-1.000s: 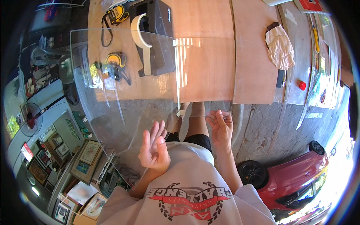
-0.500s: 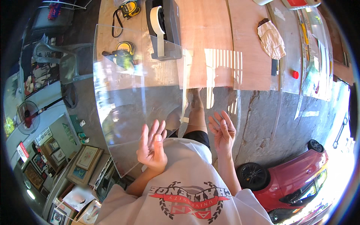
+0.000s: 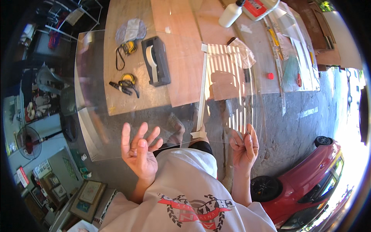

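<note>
A large clear plastic or glass sheet [image 3: 150, 120] is held up in front of me, over the near edge of the table. Pale masking tape [image 3: 201, 96] runs across it, with a loose folded end close to my shirt. My right hand [image 3: 246, 149] pinches the sheet's near edge at the right, thumb against fingers. My left hand [image 3: 141, 152] is palm up with its fingers spread, at the near edge on the left; whether it bears any weight I cannot tell. Striped light shows through the sheet's right part.
On the wooden table [image 3: 181, 87] are a tape dispenser [image 3: 162, 63], two tape measures [image 3: 130, 47], a glove [image 3: 247, 58], a red cap [image 3: 270, 76], a white bottle [image 3: 230, 15] and a jug [image 3: 258, 8]. A fan [image 3: 29, 143] and picture frames [image 3: 88, 197] stand left. A red car [image 3: 305, 181] is at right.
The sheet has swung flatter and shifted, its left edge further out. My right hand has moved right and closed on the edge. My left hand has moved left, fingers more spread.
</note>
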The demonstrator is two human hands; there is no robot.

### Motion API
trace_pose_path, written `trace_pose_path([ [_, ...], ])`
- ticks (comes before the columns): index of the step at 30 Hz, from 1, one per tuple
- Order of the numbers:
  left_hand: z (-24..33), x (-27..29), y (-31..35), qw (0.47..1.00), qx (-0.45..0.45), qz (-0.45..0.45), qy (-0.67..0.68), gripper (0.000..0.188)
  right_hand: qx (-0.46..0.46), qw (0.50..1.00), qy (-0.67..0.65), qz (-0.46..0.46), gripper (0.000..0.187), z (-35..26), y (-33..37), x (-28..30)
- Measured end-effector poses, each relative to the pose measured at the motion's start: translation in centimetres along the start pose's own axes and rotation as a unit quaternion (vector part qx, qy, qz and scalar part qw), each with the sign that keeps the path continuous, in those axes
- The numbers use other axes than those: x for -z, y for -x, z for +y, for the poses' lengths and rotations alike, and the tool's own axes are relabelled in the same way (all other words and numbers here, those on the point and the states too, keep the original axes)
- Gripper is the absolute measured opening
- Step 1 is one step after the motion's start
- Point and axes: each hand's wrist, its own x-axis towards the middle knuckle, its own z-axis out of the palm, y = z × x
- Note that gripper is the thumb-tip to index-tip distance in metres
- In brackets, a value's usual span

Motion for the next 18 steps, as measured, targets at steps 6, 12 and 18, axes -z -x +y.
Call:
trace_pose_path([
  [6, 2.5, -2.2, -2.4, 0.994, -0.032, -0.055, 0.092, 0.064, 0.036, 0.999, -0.032, -0.022, 0.039, -4.1, -0.9, -3.2],
  [12, 3.3, -4.9, -3.8, 0.969, -0.049, -0.129, 0.207, 0.059, 0.032, 0.995, -0.073, -0.058, 0.039, -7.0, -3.1, -3.8],
  [18, 3.5, -6.9, -4.0, 0.963, -0.081, -0.144, 0.211, 0.058, 0.033, 0.993, -0.078, -0.079, 0.039, -8.6, -4.8, -4.5],
])
